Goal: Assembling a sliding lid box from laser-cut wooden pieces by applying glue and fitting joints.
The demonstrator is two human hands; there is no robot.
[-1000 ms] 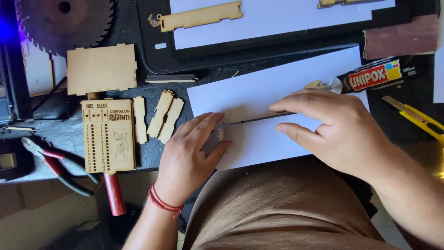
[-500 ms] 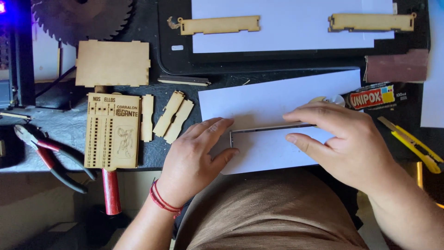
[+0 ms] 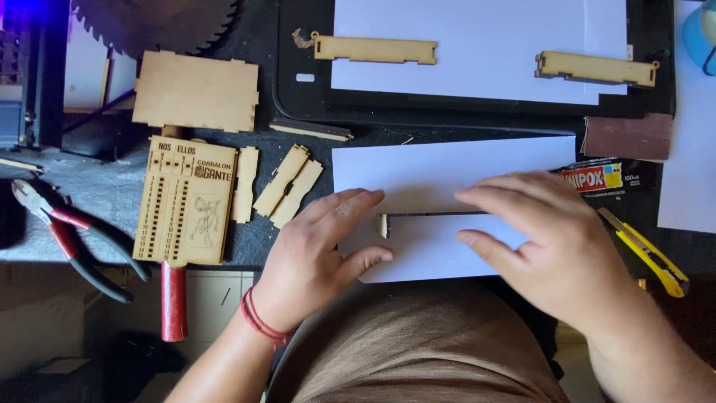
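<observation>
On the dark worktop (image 3: 112, 190) lie red-handled pliers (image 3: 71, 239), an engraved wooden panel (image 3: 186, 200) below a plain one (image 3: 195, 91), loose wooden strips (image 3: 287, 185), a toothed saw blade (image 3: 156, 22), a yellow utility knife (image 3: 647, 254), a glue box (image 3: 597, 177) and a brown sanding block (image 3: 628, 136).

A hobby workshop bench; a circular saw blade (image 3: 156, 22) lies at the back, red-handled pliers (image 3: 71, 239) and a yellow utility knife (image 3: 645, 254) beside laser-cut plywood pieces (image 3: 195, 91).
</observation>
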